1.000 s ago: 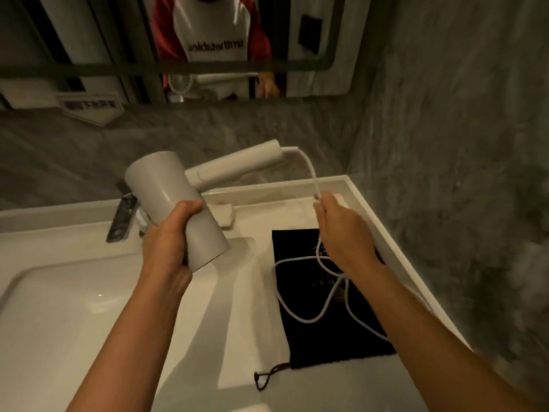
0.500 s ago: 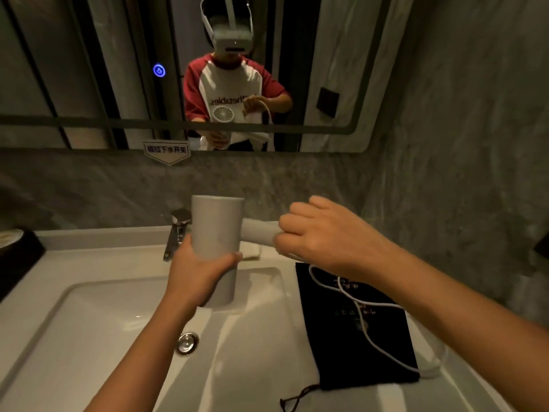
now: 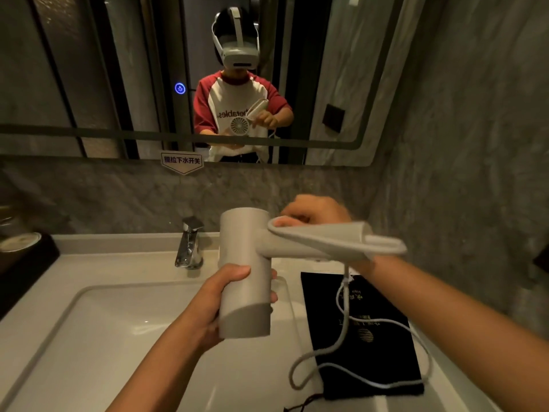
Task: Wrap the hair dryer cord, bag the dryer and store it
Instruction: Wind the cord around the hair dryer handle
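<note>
My left hand [image 3: 218, 301] grips the barrel of the white hair dryer [image 3: 246, 275], held upright over the basin. The dryer's handle sticks out to the right. Behind that handle my right hand [image 3: 315, 211] pinches the white cord [image 3: 341, 331] near the barrel. One turn of cord lies along the handle and loops past its end. The rest hangs down and curls on a black drawstring bag [image 3: 383, 361], which lies flat on the counter at the right.
A white basin [image 3: 98, 337] lies below the dryer, with a chrome tap [image 3: 190, 243] behind it. A grey stone wall rises close on the right. A mirror [image 3: 104, 69] hangs above. A dark tray with a dish [image 3: 20, 254] stands at the left edge.
My right hand has carried the cord from the handle's end over to the barrel side, laying a loop along the handle. The view has tilted upward. My left hand keeps its hold on the barrel.
</note>
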